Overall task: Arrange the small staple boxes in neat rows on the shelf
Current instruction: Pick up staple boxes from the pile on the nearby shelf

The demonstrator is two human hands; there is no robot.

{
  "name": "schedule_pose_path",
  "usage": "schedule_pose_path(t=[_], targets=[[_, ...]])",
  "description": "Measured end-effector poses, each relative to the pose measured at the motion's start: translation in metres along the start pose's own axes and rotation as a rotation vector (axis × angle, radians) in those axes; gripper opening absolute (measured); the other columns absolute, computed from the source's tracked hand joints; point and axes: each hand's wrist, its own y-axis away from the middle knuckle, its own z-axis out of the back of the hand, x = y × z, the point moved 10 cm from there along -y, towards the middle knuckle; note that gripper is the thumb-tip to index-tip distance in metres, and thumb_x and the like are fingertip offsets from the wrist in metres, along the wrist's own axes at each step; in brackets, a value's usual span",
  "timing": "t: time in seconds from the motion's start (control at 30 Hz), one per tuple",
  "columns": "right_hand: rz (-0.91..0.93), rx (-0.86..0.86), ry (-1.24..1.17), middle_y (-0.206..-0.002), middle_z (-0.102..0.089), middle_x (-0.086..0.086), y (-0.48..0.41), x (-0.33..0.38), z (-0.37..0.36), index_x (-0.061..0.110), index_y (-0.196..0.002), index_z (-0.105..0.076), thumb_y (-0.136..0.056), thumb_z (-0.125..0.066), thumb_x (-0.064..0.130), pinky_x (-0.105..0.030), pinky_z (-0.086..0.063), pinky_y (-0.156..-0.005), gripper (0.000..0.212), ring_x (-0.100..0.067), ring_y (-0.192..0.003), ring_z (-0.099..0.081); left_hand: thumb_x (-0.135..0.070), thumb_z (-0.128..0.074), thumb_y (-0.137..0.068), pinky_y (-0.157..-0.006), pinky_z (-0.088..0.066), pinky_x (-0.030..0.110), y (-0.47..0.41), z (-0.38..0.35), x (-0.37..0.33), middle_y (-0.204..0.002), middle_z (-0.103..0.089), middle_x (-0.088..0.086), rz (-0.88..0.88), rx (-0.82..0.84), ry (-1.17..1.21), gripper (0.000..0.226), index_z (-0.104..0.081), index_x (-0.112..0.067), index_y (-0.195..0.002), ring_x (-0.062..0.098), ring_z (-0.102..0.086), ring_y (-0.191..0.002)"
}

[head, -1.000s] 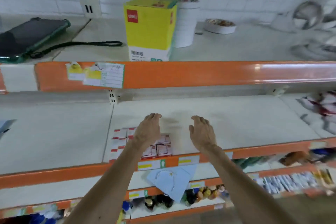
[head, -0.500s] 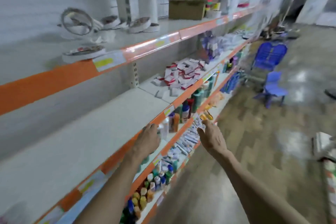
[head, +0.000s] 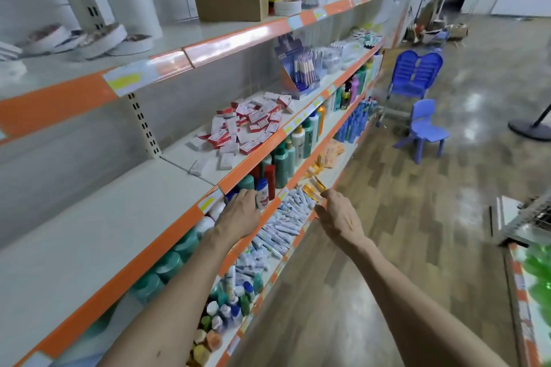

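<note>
Fingers loosely straight on left hand (head: 240, 214) and right hand (head: 340, 217), tips foreshortened; staple boxes (head: 244, 125) a blurred heap beyond.

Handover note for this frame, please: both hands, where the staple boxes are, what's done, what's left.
Left hand: open, empty, at the shelf's front edge.
Right hand: open, empty, beside it over the lower shelves.
Staple boxes: a jumbled heap on the middle shelf, farther along, beyond both hands.
Done: no neat rows in view.
Left: reach the heap and line the boxes up in rows.
</note>
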Motion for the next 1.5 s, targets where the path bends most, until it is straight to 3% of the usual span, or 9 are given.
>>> schedule_pose_path(t=[0.13, 0.33, 0.5, 0.67, 0.73, 0.9, 1.17, 1.3, 1.5], targets=[[0.033, 0.026, 0.009, -0.117, -0.057, -0.016, -0.039, -0.01, -0.007, 0.006, -0.121, -0.05, -0.098, -0.051, 0.025, -0.039, -0.042, -0.086, 0.03, -0.033, -0.107, -0.052, -0.019, -0.046, -0.096, -0.095, -0.037, 0.037, -0.041, -0.009, -0.006, -0.131, -0.048, 0.008, 0.028, -0.004, 0.026, 0.033, -0.047, -0.009, -0.128, 0.025, -0.045, -0.122], [0.137, 0.062, 0.045, -0.124, -0.055, -0.014, -0.123, -0.003, -0.017, 0.008, -0.127, -0.048, -0.098, -0.05, 0.022, -0.037, -0.04, -0.091, 0.032, -0.029, -0.113, -0.049, -0.019, -0.051, -0.094, -0.107, -0.038, 0.037, -0.13, -0.015, -0.009, -0.137, -0.047, 0.009, 0.042, -0.038, 0.144, 0.044, -0.044, -0.01, -0.136, 0.024, -0.044, -0.127], [0.209, 0.121, 0.116, -0.126, -0.055, -0.013, -0.207, -0.004, -0.014, 0.008, -0.129, -0.047, -0.097, -0.051, 0.021, -0.037, -0.041, -0.093, 0.035, -0.029, -0.113, -0.05, -0.014, -0.049, -0.094, -0.092, -0.044, 0.033, -0.221, -0.013, -0.013, -0.125, -0.054, 0.009, 0.093, -0.09, 0.217, 0.03, -0.05, -0.01, -0.124, 0.022, -0.052, -0.111], [0.176, 0.136, 0.126, -0.126, -0.055, -0.016, -0.286, -0.026, -0.003, 0.005, -0.124, -0.046, -0.095, -0.052, 0.017, -0.043, -0.044, -0.093, 0.032, -0.033, -0.114, -0.052, -0.009, -0.05, -0.094, -0.103, -0.041, 0.036, -0.295, -0.009, -0.039, -0.131, -0.05, 0.01, 0.043, -0.086, 0.229, 0.037, -0.047, -0.007, -0.131, 0.024, -0.048, -0.121], [0.173, 0.139, 0.135, -0.123, -0.055, -0.017, -0.311, -0.032, -0.002, 0.003, -0.121, -0.048, -0.094, -0.053, 0.016, -0.043, -0.044, -0.091, 0.03, -0.034, -0.112, -0.053, -0.008, -0.05, -0.093, -0.104, -0.04, 0.037, -0.311, -0.008, -0.039, -0.132, -0.05, 0.01, 0.041, -0.085, 0.223, 0.038, -0.047, -0.007, -0.132, 0.025, -0.047, -0.123], [0.238, 0.103, 0.133, -0.107, -0.06, -0.017, -0.37, -0.022, -0.005, 0.003, -0.115, -0.052, -0.093, -0.054, 0.017, -0.04, -0.042, -0.082, 0.026, -0.033, -0.097, -0.056, -0.009, -0.049, -0.093, -0.088, -0.048, 0.035, -0.348, -0.008, -0.014, -0.114, -0.056, 0.007, 0.122, -0.094, 0.205, 0.022, -0.053, -0.009, -0.115, 0.025, -0.056, -0.109], [0.317, 0.214, 0.096, -0.127, -0.053, -0.017, -0.462, -0.022, -0.037, 0.005, -0.129, -0.047, -0.094, -0.051, 0.015, -0.04, -0.043, -0.092, 0.037, -0.033, -0.115, -0.051, -0.01, -0.047, -0.094, -0.106, -0.038, 0.034, -0.418, -0.004, -0.007, -0.138, -0.05, 0.01, 0.195, -0.132, 0.159, 0.044, -0.045, -0.009, -0.138, 0.024, -0.046, -0.129], [0.364, 0.241, 0.094, -0.129, -0.052, -0.017, -0.524, -0.023, -0.04, 0.005, -0.129, -0.045, -0.096, -0.051, 0.017, -0.041, -0.042, -0.095, 0.036, -0.033, -0.118, -0.047, -0.005, -0.045, -0.092, -0.097, -0.047, 0.039, -0.456, 0.01, -0.004, -0.129, -0.059, 0.009, 0.255, -0.238, 0.065, 0.035, -0.053, -0.008, -0.126, 0.025, -0.058, -0.115], [0.442, 0.282, 0.049, -0.13, -0.054, -0.017, -0.611, -0.018, -0.038, 0.007, -0.135, -0.042, -0.093, -0.053, 0.01, -0.041, -0.042, -0.098, 0.043, -0.032, -0.118, -0.05, 0.0, -0.045, -0.094, -0.092, -0.051, 0.035, -0.508, 0.027, 0.0, -0.131, -0.058, 0.006, 0.394, -0.303, 0.026, 0.04, -0.052, -0.009, -0.132, 0.022, -0.062, -0.109]])
